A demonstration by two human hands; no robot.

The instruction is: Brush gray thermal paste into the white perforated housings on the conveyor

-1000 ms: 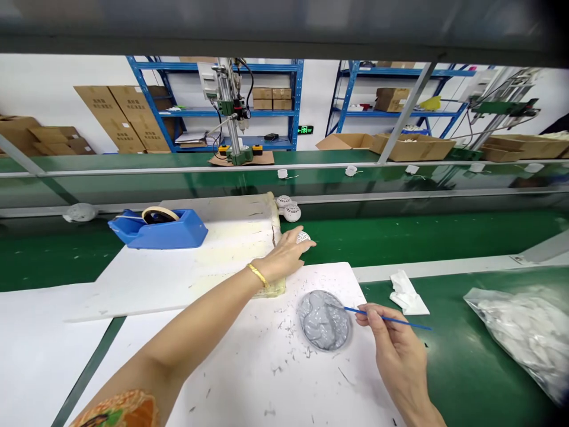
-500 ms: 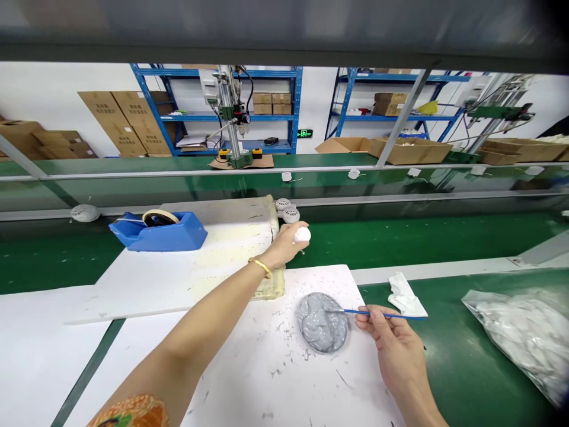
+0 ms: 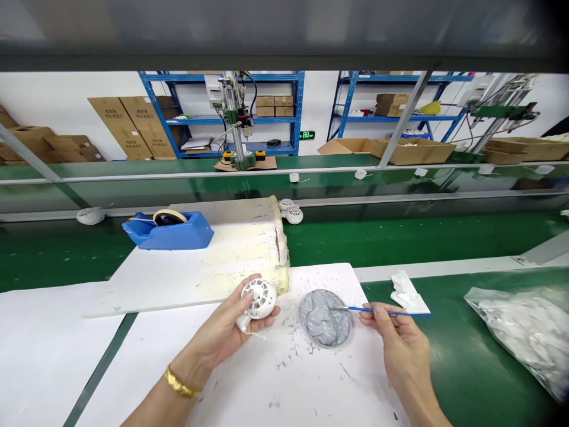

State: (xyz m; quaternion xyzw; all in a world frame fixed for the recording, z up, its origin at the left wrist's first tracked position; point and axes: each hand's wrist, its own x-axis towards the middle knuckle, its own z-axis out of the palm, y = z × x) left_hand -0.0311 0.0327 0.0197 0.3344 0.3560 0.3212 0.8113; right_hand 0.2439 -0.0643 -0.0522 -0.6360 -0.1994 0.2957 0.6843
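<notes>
My left hand holds a round white vented housing, its slotted face turned up and a short thin lead hanging from its lower end. Between the fingers of my right hand is a thin blue paintbrush, held nearly level. The brush tip touches the grey paste in a round shallow dish. That dish rests on white paper flecked with grey smears. Farther back, more white vented housings sit beside the edge of a pale board.
A blue tape dispenser stands on the board at left. To the right lie a crumpled tissue and a clear bag of white parts. A slanted metal post and an overhead shelf frame the bench.
My left hand has drawn back from beside the far housings to near the dish, bringing a white vented housing, now face up. My right hand keeps the brush in the paste, nearly still.
</notes>
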